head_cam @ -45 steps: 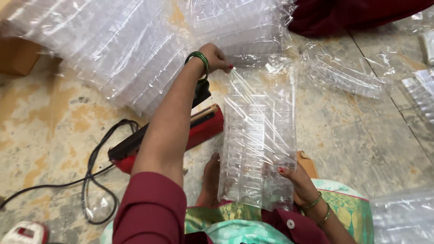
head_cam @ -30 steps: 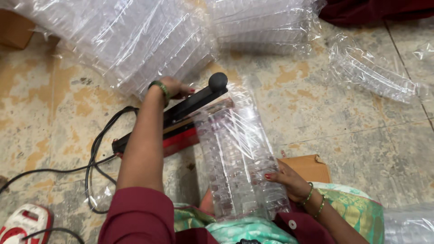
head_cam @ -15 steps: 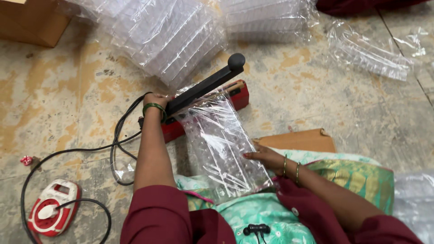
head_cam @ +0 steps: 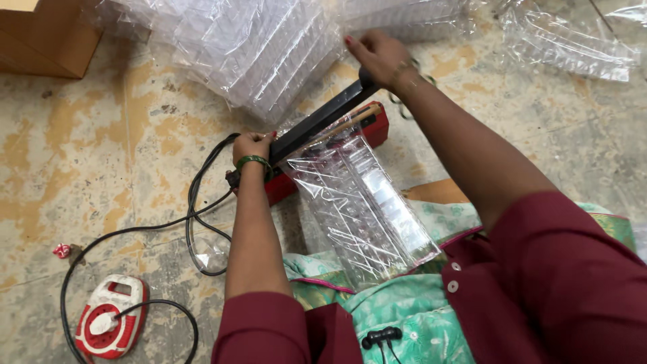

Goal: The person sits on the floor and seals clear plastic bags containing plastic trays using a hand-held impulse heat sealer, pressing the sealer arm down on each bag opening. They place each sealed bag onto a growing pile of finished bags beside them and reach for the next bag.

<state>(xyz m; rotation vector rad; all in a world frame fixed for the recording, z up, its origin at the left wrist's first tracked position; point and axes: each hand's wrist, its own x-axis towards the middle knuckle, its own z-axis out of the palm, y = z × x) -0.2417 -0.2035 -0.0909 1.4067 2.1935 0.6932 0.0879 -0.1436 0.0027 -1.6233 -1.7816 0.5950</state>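
Note:
A red heat sealer (head_cam: 378, 125) with a black arm (head_cam: 323, 118) lies on the floor in front of me. A clear plastic bag (head_cam: 367, 212) packed with clear trays runs from my lap to the sealer, its mouth under the arm. My left hand (head_cam: 252, 145), with a green bangle, is curled on the bag's edge at the sealer's left end. My right hand (head_cam: 376, 56) grips the handle at the far end of the arm, which lies low over the bag.
Heaps of clear plastic trays (head_cam: 263, 47) lie beyond the sealer, and another filled bag (head_cam: 569, 42) at the top right. A cardboard box (head_cam: 47, 37) is at the top left. A black cord (head_cam: 201, 202) loops to a red-and-white extension reel (head_cam: 111, 317).
My right hand left the bag's near side and reached up to the sealer's handle. The black arm has come down onto the bag's mouth. My left hand stays at the left end.

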